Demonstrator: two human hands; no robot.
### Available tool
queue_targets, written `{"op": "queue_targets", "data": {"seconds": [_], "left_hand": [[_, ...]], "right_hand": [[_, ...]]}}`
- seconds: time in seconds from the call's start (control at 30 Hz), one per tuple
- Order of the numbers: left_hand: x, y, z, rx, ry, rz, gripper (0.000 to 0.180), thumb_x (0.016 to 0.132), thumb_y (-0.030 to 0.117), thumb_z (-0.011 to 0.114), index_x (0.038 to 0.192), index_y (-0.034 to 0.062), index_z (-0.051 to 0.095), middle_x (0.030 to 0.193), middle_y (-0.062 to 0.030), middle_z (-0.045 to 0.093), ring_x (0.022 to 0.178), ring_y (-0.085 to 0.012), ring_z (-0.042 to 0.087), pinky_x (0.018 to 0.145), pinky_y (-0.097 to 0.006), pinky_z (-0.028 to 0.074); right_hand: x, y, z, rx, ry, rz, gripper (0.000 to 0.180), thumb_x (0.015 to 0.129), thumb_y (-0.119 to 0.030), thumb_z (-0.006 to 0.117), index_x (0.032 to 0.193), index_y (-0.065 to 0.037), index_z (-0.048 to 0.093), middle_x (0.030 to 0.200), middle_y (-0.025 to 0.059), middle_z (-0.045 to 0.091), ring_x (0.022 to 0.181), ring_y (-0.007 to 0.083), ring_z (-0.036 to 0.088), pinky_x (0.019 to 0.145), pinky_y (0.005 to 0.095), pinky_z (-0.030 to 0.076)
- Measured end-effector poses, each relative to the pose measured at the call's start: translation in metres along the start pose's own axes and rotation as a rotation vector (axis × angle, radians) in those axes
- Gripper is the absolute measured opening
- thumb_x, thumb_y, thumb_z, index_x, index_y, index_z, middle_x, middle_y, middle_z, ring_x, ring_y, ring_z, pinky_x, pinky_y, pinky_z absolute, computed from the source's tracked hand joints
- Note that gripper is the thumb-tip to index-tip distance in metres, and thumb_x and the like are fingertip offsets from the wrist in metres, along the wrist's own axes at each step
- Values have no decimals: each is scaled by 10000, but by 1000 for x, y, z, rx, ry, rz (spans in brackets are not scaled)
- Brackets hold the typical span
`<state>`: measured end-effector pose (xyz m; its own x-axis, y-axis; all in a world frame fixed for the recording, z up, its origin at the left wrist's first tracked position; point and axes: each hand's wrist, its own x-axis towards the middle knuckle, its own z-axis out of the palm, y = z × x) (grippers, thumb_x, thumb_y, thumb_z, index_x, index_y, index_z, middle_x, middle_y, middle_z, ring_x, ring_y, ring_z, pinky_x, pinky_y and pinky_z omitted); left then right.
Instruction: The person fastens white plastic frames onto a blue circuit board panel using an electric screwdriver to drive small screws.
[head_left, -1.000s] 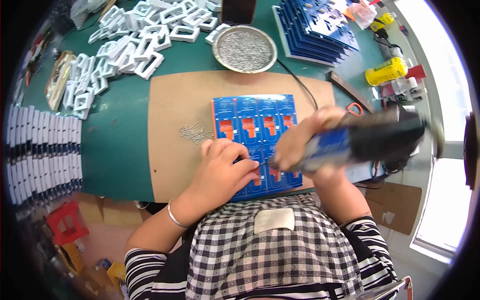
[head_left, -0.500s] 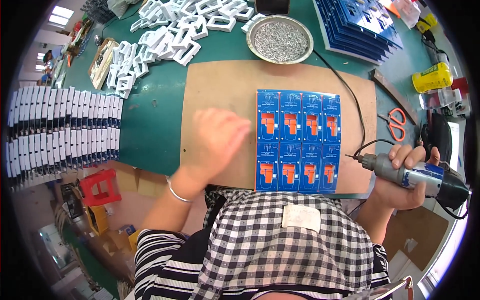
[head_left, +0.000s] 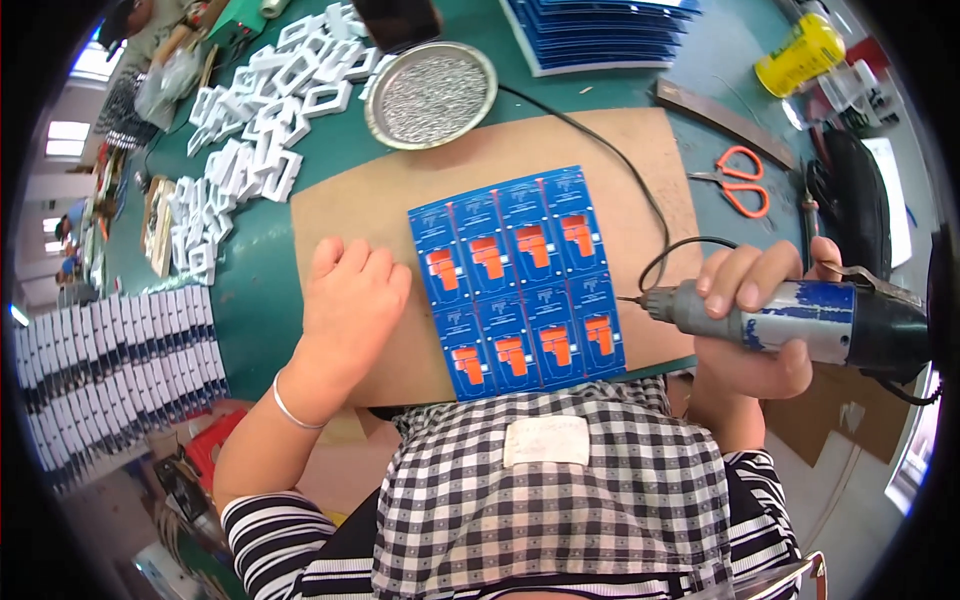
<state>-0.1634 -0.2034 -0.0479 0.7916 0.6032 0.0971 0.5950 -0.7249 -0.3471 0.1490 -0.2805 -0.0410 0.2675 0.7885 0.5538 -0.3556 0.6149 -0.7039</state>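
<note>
A blue panel (head_left: 515,285) of several joined cards with orange parts lies on a brown board (head_left: 350,210). My left hand (head_left: 350,305) rests palm down on the board just left of the panel, fingers together, holding nothing. My right hand (head_left: 750,320) grips a blue and grey electric screwdriver (head_left: 800,320) held sideways. Its tip points left at the panel's right edge. A black cable loops from the tool across the board.
A round metal dish of screws (head_left: 430,95) sits beyond the board. White plastic frames (head_left: 260,120) are piled at the upper left. Rows of stacked cards (head_left: 110,370) lie at the left, blue panels (head_left: 600,30) at the top, orange scissors (head_left: 745,180) and a yellow bottle (head_left: 800,50) at the right.
My left hand has settled flat on the board left of the panel. My right hand has brought the screwdriver up level with the panel's right edge.
</note>
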Motion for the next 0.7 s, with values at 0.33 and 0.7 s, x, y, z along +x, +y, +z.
{"op": "queue_targets", "data": {"seconds": [0.33,0.7], "left_hand": [[10,-8,-10,-383,-135,-218,74,747,48,631,733,60,560,662,-15,554,645,-154,574,595,-312,461],[0,52,-21,-1591,48,-610,132,793,-78,595,893,-12,650,802,-82,659,724,-120,641,652,-232,514]], "right_hand": [[-7,-12,5,11,-4,60,763,809,-401,729,1367,-117,293,810,84,575,699,232,602,691,398,492],[-1,6,10,138,30,-9,732,816,-385,593,1398,-47,306,793,37,499,590,149,518,595,309,454]]}}
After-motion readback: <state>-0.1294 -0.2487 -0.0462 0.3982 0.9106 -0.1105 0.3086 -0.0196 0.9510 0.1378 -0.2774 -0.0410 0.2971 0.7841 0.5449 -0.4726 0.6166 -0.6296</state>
